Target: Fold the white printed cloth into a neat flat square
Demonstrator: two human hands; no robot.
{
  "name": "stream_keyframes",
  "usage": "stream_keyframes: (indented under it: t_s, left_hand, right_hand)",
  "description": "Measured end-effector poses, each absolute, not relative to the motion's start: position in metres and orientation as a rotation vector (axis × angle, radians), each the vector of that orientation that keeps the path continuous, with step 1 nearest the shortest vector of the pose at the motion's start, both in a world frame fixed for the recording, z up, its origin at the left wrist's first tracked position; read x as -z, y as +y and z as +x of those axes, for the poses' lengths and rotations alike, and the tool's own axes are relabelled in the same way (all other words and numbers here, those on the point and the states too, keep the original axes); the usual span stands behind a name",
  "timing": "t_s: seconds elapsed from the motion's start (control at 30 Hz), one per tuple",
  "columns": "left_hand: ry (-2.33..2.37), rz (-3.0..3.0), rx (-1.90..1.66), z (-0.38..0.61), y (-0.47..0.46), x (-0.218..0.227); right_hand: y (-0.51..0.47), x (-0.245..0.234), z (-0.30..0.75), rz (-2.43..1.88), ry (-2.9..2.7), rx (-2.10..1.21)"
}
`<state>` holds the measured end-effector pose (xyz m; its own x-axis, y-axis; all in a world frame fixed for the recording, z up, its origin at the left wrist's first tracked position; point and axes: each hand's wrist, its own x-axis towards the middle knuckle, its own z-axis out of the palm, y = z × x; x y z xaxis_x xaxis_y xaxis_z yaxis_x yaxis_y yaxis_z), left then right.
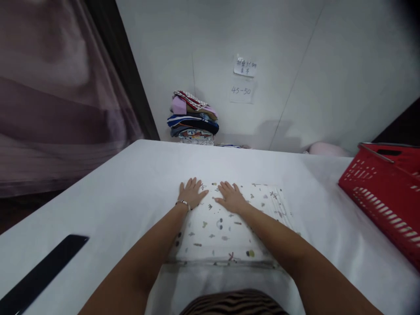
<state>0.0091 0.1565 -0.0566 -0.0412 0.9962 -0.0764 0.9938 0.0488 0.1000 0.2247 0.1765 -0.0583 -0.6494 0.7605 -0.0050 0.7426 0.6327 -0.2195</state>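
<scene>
A folded white cloth (226,227) with small printed figures lies flat on the white table (131,183) in front of me. My left hand (192,192) rests palm down on the cloth's far left corner, fingers stretched out, with a bracelet on the wrist. My right hand (231,197) lies flat beside it on the cloth's far edge, fingers spread. Both hands hold nothing.
A red plastic basket (387,192) stands at the table's right edge. A stack of folded clothes (193,120) sits against the white wall at the back. A long black ruler (42,271) lies at the near left. Two paper notes (244,78) hang on the wall.
</scene>
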Motion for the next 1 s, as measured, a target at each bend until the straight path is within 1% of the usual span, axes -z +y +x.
stream_keyframes:
  t_s: [0.1,0.2,0.3,0.4,0.47,0.57,0.63,0.7,0.87,1.0]
  left_hand:
    - [2.190,2.065,0.012,0.012,0.155,0.048]
    - [2.231,2.147,-0.033,0.016,0.146,0.042]
    - [2.198,2.266,-0.082,0.016,0.131,0.046]
    - [2.150,2.217,-0.038,0.013,0.120,0.055]
    - [2.141,2.197,-0.025,0.012,0.118,0.059]
    - [2.136,2.202,-0.043,0.011,0.120,0.059]
    - [2.135,2.205,-0.055,0.012,0.122,0.058]
    - [2.130,2.213,-0.063,0.013,0.123,0.058]
    - [2.098,2.211,-0.074,0.013,0.125,0.063]
    - [2.090,2.194,-0.070,0.015,0.130,0.060]
  right_hand:
    - [0.176,0.058,0.229,-1.270,-2.743,-0.310]
    - [0.177,0.055,0.229,-1.252,-2.730,-0.323]
    - [0.180,0.052,0.225,-1.243,-2.738,-0.354]
    - [0.181,0.046,0.225,-1.250,-2.767,-0.433]
    - [0.179,0.041,0.234,-1.268,-2.767,-0.424]
    - [0.174,0.037,0.271,-1.409,-2.687,-0.250]
    - [0.173,0.039,0.308,-1.616,-2.579,-0.142]
    - [0.175,0.046,0.345,-1.837,-2.473,-0.118]
    - [0.182,0.064,0.384,-1.881,-2.463,-0.142]
    - [0.182,0.057,0.375,-1.892,-2.464,-0.178]
